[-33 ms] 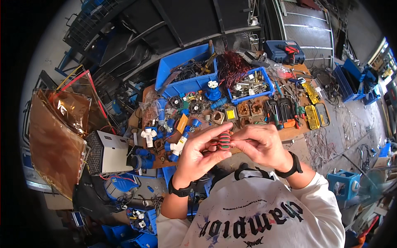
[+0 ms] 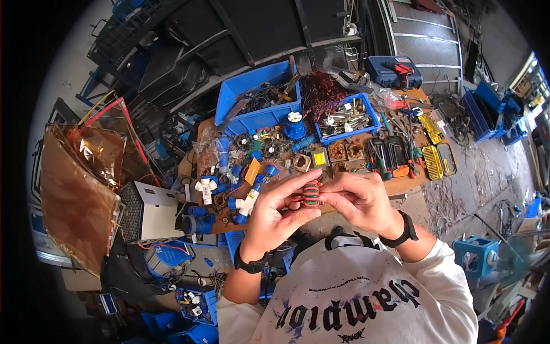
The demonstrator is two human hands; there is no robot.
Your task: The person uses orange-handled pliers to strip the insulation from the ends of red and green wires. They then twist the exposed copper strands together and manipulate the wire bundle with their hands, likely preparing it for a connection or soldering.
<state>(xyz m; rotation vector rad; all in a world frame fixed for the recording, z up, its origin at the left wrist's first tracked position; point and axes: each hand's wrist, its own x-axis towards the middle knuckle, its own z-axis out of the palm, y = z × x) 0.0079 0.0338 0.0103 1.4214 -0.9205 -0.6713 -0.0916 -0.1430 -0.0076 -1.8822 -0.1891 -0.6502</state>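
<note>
My left hand (image 2: 278, 215) grips a small striped bundle (image 2: 310, 195) in red, green and dark bands, which looks like wound wire, above the near edge of the wooden bench (image 2: 404, 184). My right hand (image 2: 361, 203) is closed with thumb and index finger at the bundle's right side, pinching it or something thin there. Just beyond my hands lie open square rusty-brown parts (image 2: 355, 150), a yellow-faced block (image 2: 319, 158) and a row of hand tools (image 2: 392, 156). White pipe fittings (image 2: 249, 199) with blue ends lie to the left of my left hand.
Blue crates (image 2: 258, 120) of tools and metal parts stand at the bench's back, near a drill case (image 2: 378, 71) and yellow bit cases (image 2: 431, 163). Tall copper-coloured panels (image 2: 74, 200) and a beige box (image 2: 157, 209) stand left. Cables (image 2: 501, 218) lie on the floor right.
</note>
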